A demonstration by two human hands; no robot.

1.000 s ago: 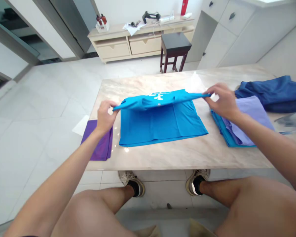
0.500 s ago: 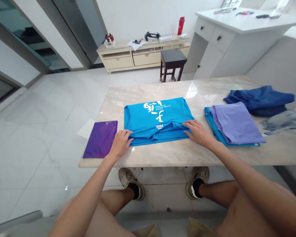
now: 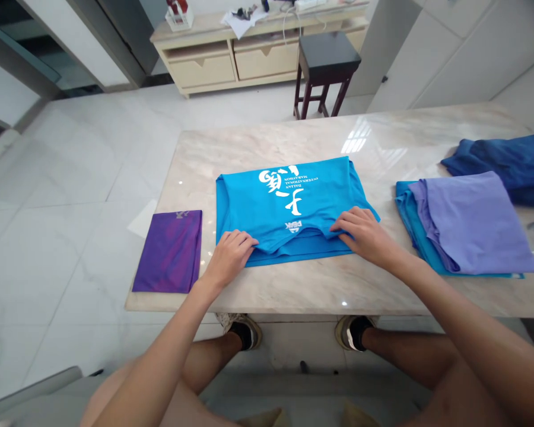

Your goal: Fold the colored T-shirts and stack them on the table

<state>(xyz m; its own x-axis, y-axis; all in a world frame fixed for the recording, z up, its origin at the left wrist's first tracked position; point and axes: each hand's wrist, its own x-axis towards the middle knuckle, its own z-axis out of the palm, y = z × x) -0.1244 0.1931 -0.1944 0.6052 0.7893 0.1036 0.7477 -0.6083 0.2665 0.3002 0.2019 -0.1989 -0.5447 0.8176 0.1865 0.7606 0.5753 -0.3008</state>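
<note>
A bright blue T-shirt (image 3: pixel 258 201) with white lettering lies folded into a wide rectangle on the marble table (image 3: pixel 302 290). Its neckline faces me. At the shirt's near left side, my left hand (image 3: pixel 232 254) pinches the fabric by the collar. My right hand (image 3: pixel 362 232) grips the cloth at the near right side, fingers closed over the edge. Left of the shirt rests a folded purple garment (image 3: pixel 168 252). To the right, a lavender garment (image 3: pixel 476 225) lies folded on top of a blue one (image 3: pixel 403 201).
A dark blue garment (image 3: pixel 502 157) lies bunched at the far right of the table. Beyond the table stand a dark stool (image 3: pixel 329 56) and a low cream cabinet (image 3: pixel 267 62) with papers and cables. A white cabinet (image 3: pixel 454 65) stands behind on the right.
The view has tilted down and come closer. My left hand has shifted inward along the shirt's near edge, and the collar now lies smoother and more open between both hands.
</note>
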